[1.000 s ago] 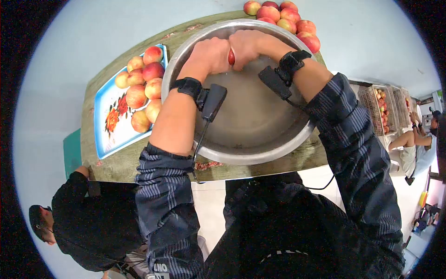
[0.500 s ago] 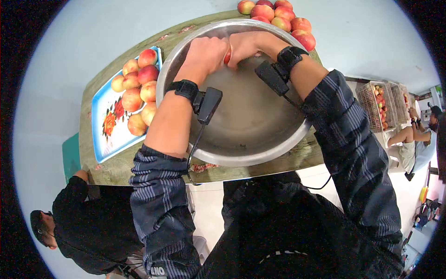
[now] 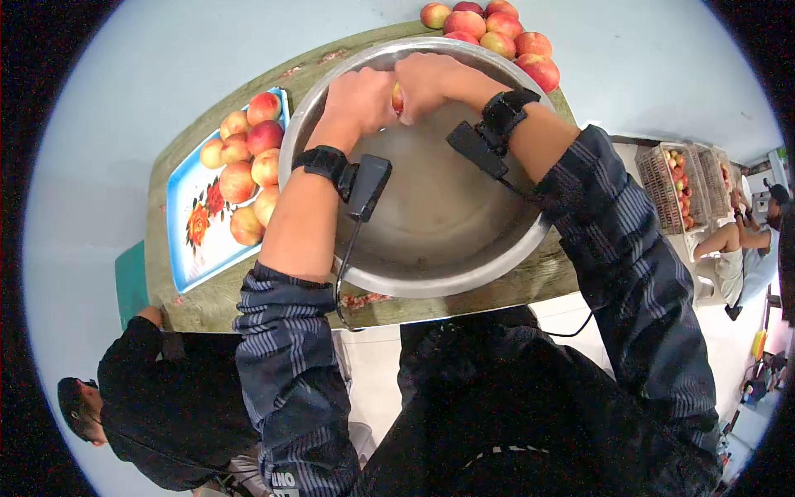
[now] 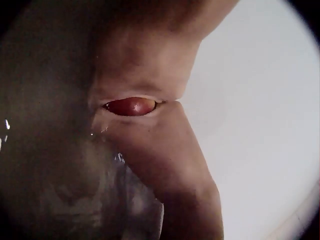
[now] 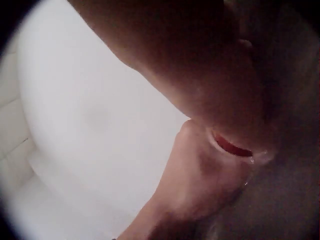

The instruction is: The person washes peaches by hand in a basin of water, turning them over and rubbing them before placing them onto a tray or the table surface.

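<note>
Over the far side of a wide steel basin (image 3: 443,287), my left hand (image 3: 360,98) and right hand (image 3: 432,83) meet with curled fingers round one red-and-yellow peach (image 3: 397,98). Cloudy water (image 3: 451,195) fills much of the basin. In the left wrist view a glossy strip of the peach (image 4: 131,106) shows between the two hands; most of it is covered by them. From the right wrist only a thin red sliver of the peach (image 5: 231,146) appears. Both hands are wet where they reach the water.
Left of the basin, a blue-rimmed tray (image 3: 184,257) with a flower print holds several peaches (image 3: 238,182). More peaches (image 3: 497,43) are heaped behind the basin at the right. A person in black (image 3: 178,398) is beside the table at left; crates (image 3: 662,195) stand at right.
Both hands have shifted slightly left in the head view, staying together round the peach. The peach's visible side has gone from mostly red to red and yellow.
</note>
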`<action>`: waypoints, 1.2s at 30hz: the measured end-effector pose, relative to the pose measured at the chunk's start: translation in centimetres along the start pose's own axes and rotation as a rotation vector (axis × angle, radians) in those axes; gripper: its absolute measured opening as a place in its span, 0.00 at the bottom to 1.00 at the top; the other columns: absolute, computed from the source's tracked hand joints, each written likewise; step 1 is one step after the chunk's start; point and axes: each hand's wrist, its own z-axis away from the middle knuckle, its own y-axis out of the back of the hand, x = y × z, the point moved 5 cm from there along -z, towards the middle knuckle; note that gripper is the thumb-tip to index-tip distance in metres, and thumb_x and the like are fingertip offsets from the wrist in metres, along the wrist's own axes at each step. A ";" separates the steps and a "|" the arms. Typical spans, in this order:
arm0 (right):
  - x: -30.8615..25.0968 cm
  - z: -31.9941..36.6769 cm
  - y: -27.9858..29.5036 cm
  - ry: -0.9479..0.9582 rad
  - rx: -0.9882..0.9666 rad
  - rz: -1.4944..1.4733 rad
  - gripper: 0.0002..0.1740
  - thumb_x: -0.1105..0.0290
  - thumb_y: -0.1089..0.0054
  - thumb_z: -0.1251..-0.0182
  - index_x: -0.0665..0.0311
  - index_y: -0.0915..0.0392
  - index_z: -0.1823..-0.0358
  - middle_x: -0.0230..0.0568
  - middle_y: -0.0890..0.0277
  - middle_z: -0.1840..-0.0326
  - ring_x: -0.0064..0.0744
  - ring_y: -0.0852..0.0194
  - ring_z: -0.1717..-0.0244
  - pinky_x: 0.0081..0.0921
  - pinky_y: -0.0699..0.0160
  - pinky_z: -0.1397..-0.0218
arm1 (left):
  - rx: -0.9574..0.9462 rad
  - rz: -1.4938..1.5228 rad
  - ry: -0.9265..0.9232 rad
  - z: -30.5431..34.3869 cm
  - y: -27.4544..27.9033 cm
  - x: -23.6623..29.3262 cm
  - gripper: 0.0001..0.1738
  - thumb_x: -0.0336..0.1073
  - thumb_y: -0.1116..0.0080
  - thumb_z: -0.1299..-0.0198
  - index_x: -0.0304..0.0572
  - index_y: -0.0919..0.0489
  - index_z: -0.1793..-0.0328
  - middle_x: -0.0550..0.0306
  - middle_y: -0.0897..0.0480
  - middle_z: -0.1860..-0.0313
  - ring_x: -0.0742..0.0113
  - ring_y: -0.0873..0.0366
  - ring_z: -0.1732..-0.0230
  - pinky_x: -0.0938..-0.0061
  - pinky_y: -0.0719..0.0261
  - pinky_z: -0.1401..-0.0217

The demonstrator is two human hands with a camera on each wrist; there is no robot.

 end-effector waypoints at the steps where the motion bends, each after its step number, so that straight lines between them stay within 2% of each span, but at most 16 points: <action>1: 0.3 -0.1 -0.3 0.013 -0.029 -0.079 0.20 0.57 0.25 0.65 0.67 0.14 0.73 0.50 0.16 0.71 0.44 0.16 0.70 0.39 0.18 0.66 | 0.002 -0.047 -0.020 -0.3 -0.5 0.0 0.17 0.45 0.30 0.54 0.40 0.14 0.65 0.44 0.13 0.63 0.48 0.13 0.58 0.57 0.15 0.54; 4: 0.8 0.5 -0.5 0.014 -0.166 -0.342 0.22 0.56 0.26 0.65 0.69 0.14 0.73 0.51 0.16 0.73 0.42 0.17 0.73 0.37 0.19 0.68 | 0.087 -0.076 -0.076 -0.3 -0.7 0.3 0.11 0.39 0.32 0.51 0.42 0.14 0.65 0.45 0.12 0.63 0.49 0.13 0.58 0.58 0.14 0.55; 5: 0.8 0.5 -0.5 -0.006 -0.174 -0.340 0.21 0.57 0.27 0.64 0.69 0.15 0.74 0.50 0.17 0.73 0.42 0.17 0.73 0.37 0.19 0.68 | 0.129 -0.068 -0.094 -0.2 -0.5 0.5 0.09 0.38 0.33 0.51 0.42 0.14 0.66 0.46 0.12 0.63 0.49 0.13 0.58 0.59 0.14 0.56; 7: 0.9 0.6 -0.5 -0.047 -0.188 -0.337 0.21 0.57 0.28 0.64 0.69 0.15 0.75 0.48 0.17 0.74 0.40 0.18 0.74 0.36 0.20 0.69 | 0.109 -0.046 -0.120 -0.2 -0.7 0.4 0.11 0.39 0.32 0.52 0.40 0.15 0.65 0.42 0.13 0.64 0.45 0.14 0.59 0.54 0.15 0.56; 11: -0.3 0.5 0.4 -0.021 -0.054 0.002 0.21 0.57 0.26 0.63 0.67 0.15 0.73 0.49 0.16 0.70 0.43 0.15 0.69 0.37 0.17 0.64 | -0.066 0.051 -0.067 -1.0 -2.0 -0.3 0.13 0.39 0.31 0.53 0.37 0.16 0.65 0.38 0.14 0.66 0.40 0.15 0.59 0.51 0.16 0.54; 14: -1.2 0.7 0.3 0.029 0.038 0.159 0.21 0.57 0.25 0.62 0.66 0.14 0.70 0.49 0.14 0.66 0.45 0.14 0.63 0.38 0.15 0.60 | -0.001 0.392 -0.122 -0.2 -2.6 -0.7 0.16 0.39 0.31 0.54 0.34 0.16 0.64 0.35 0.16 0.67 0.38 0.16 0.59 0.51 0.17 0.53; 16: -1.5 0.9 0.3 0.020 0.018 0.213 0.21 0.57 0.24 0.62 0.65 0.14 0.68 0.48 0.14 0.63 0.47 0.13 0.59 0.39 0.14 0.57 | 0.012 0.392 -0.123 -0.4 -3.1 -0.7 0.16 0.39 0.32 0.53 0.32 0.16 0.64 0.34 0.15 0.66 0.38 0.15 0.59 0.52 0.16 0.52; 17: -1.4 1.0 0.4 0.009 0.018 0.183 0.20 0.58 0.24 0.61 0.65 0.14 0.68 0.48 0.14 0.64 0.46 0.13 0.60 0.39 0.15 0.58 | 0.021 0.391 -0.119 -0.4 -3.2 -0.8 0.17 0.39 0.32 0.53 0.32 0.16 0.64 0.34 0.15 0.65 0.39 0.15 0.59 0.53 0.16 0.52; 20: -0.6 0.7 -0.2 0.025 -0.029 0.022 0.18 0.60 0.26 0.60 0.66 0.15 0.69 0.46 0.14 0.66 0.44 0.14 0.63 0.39 0.16 0.60 | -0.040 0.085 -0.025 -0.1 -1.3 -0.2 0.14 0.38 0.34 0.52 0.34 0.16 0.64 0.36 0.15 0.65 0.40 0.15 0.60 0.53 0.16 0.53; 22: 0.5 -0.2 -1.4 0.073 -0.117 -0.182 0.18 0.61 0.26 0.60 0.66 0.15 0.69 0.46 0.15 0.67 0.42 0.14 0.64 0.38 0.16 0.61 | 0.010 -0.077 -0.108 -0.4 -1.3 0.2 0.14 0.39 0.32 0.53 0.37 0.14 0.63 0.41 0.13 0.63 0.46 0.14 0.59 0.57 0.15 0.53; 25: 1.8 -0.1 -2.3 -0.097 -0.389 -0.449 0.19 0.61 0.26 0.60 0.67 0.16 0.70 0.47 0.15 0.68 0.40 0.14 0.64 0.36 0.17 0.61 | 0.049 -0.159 -0.174 -0.8 -1.4 0.6 0.13 0.38 0.31 0.53 0.39 0.13 0.63 0.44 0.13 0.62 0.50 0.13 0.59 0.59 0.14 0.54; 28: 0.5 0.2 -1.1 0.020 -0.213 -0.289 0.20 0.59 0.25 0.62 0.66 0.15 0.69 0.47 0.15 0.67 0.42 0.14 0.63 0.36 0.17 0.59 | -0.013 -0.112 -0.113 -0.6 -1.4 0.5 0.13 0.38 0.31 0.53 0.38 0.14 0.63 0.44 0.13 0.62 0.49 0.13 0.58 0.59 0.14 0.53; 32: -1.1 0.7 0.2 -0.012 -0.065 0.067 0.20 0.59 0.24 0.63 0.64 0.14 0.69 0.47 0.15 0.66 0.45 0.14 0.63 0.38 0.15 0.57 | -0.144 0.131 0.038 -0.4 -2.3 -0.8 0.16 0.40 0.31 0.54 0.37 0.14 0.61 0.44 0.13 0.61 0.46 0.13 0.57 0.57 0.15 0.50; 35: -1.5 0.7 0.1 -0.035 -0.020 0.160 0.21 0.58 0.24 0.63 0.63 0.14 0.66 0.47 0.14 0.64 0.46 0.14 0.61 0.39 0.15 0.55 | -0.086 0.304 -0.051 -0.1 -2.4 -1.1 0.15 0.38 0.34 0.50 0.34 0.15 0.62 0.34 0.15 0.61 0.40 0.14 0.57 0.53 0.15 0.52; 36: -1.2 0.5 0.2 -0.048 -0.028 0.138 0.23 0.56 0.24 0.62 0.62 0.13 0.65 0.47 0.14 0.63 0.46 0.14 0.59 0.40 0.15 0.55 | -0.079 0.224 -0.041 0.1 -1.8 -0.9 0.14 0.38 0.35 0.50 0.35 0.15 0.62 0.34 0.14 0.61 0.40 0.14 0.57 0.53 0.15 0.52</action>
